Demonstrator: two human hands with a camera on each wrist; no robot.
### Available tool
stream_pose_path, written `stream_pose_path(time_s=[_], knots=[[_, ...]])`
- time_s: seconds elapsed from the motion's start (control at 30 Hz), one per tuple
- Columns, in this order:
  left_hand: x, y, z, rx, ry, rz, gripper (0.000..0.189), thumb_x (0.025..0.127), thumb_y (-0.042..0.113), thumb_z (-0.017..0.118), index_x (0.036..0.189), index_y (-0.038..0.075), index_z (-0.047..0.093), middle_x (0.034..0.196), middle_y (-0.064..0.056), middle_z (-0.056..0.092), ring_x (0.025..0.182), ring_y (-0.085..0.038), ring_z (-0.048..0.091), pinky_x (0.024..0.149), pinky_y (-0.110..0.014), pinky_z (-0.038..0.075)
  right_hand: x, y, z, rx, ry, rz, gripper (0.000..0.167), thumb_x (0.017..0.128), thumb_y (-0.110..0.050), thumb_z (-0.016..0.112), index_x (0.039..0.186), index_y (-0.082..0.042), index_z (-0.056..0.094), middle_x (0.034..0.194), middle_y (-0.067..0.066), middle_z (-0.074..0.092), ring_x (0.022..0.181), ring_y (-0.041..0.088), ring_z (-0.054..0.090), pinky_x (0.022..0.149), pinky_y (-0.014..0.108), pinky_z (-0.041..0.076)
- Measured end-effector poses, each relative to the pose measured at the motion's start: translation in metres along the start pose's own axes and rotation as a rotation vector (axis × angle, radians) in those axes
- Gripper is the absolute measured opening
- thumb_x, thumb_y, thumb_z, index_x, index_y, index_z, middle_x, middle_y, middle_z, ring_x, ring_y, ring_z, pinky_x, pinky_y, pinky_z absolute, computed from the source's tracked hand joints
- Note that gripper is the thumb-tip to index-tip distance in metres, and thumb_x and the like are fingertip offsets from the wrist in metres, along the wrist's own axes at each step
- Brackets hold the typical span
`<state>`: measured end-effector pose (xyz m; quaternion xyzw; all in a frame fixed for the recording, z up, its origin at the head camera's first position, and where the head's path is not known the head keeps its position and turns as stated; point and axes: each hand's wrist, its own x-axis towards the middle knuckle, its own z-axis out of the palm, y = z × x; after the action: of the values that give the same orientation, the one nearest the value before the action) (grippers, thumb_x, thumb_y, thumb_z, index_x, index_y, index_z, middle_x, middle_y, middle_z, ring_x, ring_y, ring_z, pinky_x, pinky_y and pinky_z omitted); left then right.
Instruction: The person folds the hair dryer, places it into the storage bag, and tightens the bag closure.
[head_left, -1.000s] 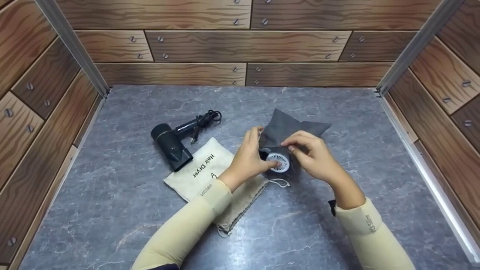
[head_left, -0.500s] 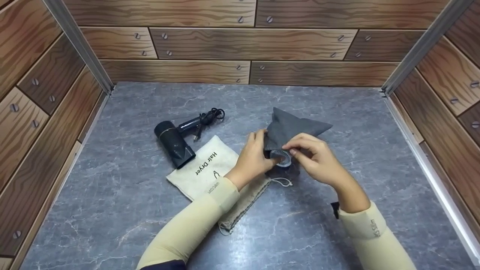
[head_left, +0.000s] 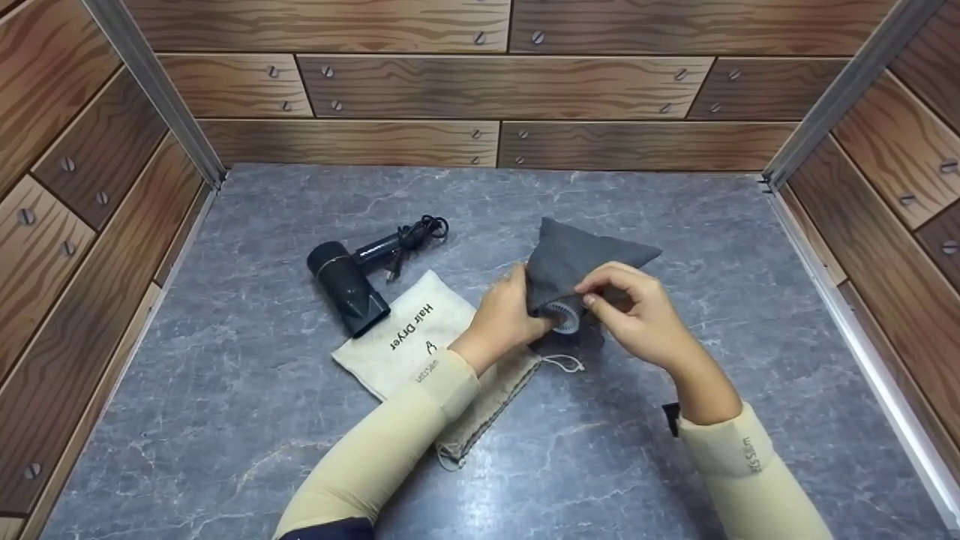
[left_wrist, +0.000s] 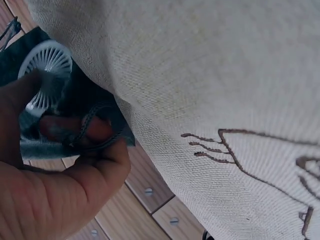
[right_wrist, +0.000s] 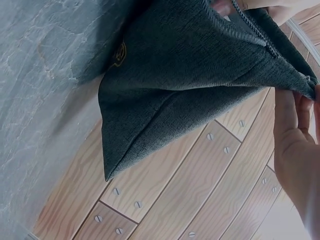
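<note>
A dark grey cloth pouch point(head_left: 574, 259) stands at the right of the worktop, its mouth towards me. In that mouth sits a device with a round white slatted grille point(head_left: 564, 319), its body hidden by the cloth. My left hand point(head_left: 504, 319) grips the device, the thumb across the grille point(left_wrist: 47, 75) and the fingers behind it. Between thumb and forefinger, my right hand point(head_left: 630, 311) pinches the pouch's rim. In the right wrist view the pouch point(right_wrist: 185, 100) hangs slack, with a small yellow mark on its side.
Under my left forearm lies a beige drawstring bag point(head_left: 409, 319) printed "Hair Dryer". A black hair dryer point(head_left: 346, 289) with its cord bundled touches that bag's upper left corner. Wood-patterned walls point(head_left: 495, 86) enclose the grey marbled worktop point(head_left: 300, 450).
The grille has sunk deeper into the pouch, and the rim covers more of it. My left hand has moved in with it, while my right hand keeps its pinch on the rim.
</note>
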<state>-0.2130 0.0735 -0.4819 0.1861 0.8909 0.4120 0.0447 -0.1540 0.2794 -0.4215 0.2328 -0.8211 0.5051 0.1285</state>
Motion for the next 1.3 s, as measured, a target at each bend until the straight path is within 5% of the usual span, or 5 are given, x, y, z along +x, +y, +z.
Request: stream_pose_path(time_s=[0.13, 0.4, 0.67, 0.93, 1.3], knots=[[-0.002, -0.001, -0.002, 0.000, -0.039, -0.029, 0.073, 0.083, 0.031, 0.090, 0.140, 0.003, 0.052, 0.117, -0.014, 0.073, 0.107, -0.028, 0.071, 0.094, -0.039, 0.060, 0.001, 0.002, 0.000, -0.033, 0.039, 0.020, 0.015, 0.095, 0.010, 0.070, 0.096, -0.004, 0.074, 0.096, 0.008, 0.073, 0.080, 0.014, 0.068, 0.067, 0.021, 0.059], [-0.001, -0.002, -0.003, 0.042, -0.037, -0.022, 0.066, 0.085, 0.034, 0.088, 0.136, 0.005, 0.058, 0.119, -0.014, 0.075, 0.107, -0.029, 0.073, 0.095, -0.041, 0.060, 0.003, 0.011, 0.003, -0.125, 0.056, 0.027, 0.013, 0.092, 0.006, 0.074, 0.097, -0.005, 0.076, 0.095, 0.002, 0.075, 0.088, 0.014, 0.070, 0.080, 0.019, 0.059], [-0.003, -0.002, -0.003, 0.127, -0.024, 0.006, 0.063, 0.088, 0.038, 0.085, 0.134, 0.003, 0.060, 0.118, -0.016, 0.076, 0.107, -0.032, 0.074, 0.093, -0.045, 0.061, 0.004, 0.022, 0.005, -0.184, -0.013, 0.061, 0.011, 0.091, 0.000, 0.079, 0.092, -0.007, 0.072, 0.092, 0.002, 0.071, 0.085, 0.014, 0.069, 0.079, 0.040, 0.064], [-0.003, -0.004, -0.004, 0.176, -0.038, -0.040, 0.067, 0.089, 0.041, 0.081, 0.142, 0.009, 0.057, 0.124, -0.012, 0.075, 0.113, -0.031, 0.073, 0.094, -0.047, 0.060, -0.003, 0.030, 0.002, -0.347, -0.084, 0.151, 0.040, 0.081, -0.024, 0.094, 0.081, -0.013, 0.056, 0.078, 0.000, 0.053, 0.073, 0.015, 0.051, 0.065, 0.027, 0.043], [-0.007, -0.006, -0.007, 0.183, -0.066, -0.090, 0.075, 0.087, 0.038, 0.078, 0.150, 0.008, 0.051, 0.128, -0.014, 0.074, 0.116, -0.032, 0.072, 0.096, -0.049, 0.060, -0.027, 0.037, -0.011, -0.673, -0.272, 0.373, 0.068, 0.060, -0.061, 0.098, 0.081, -0.018, 0.050, 0.073, -0.002, 0.050, 0.065, 0.017, 0.047, 0.055, 0.033, 0.035]])
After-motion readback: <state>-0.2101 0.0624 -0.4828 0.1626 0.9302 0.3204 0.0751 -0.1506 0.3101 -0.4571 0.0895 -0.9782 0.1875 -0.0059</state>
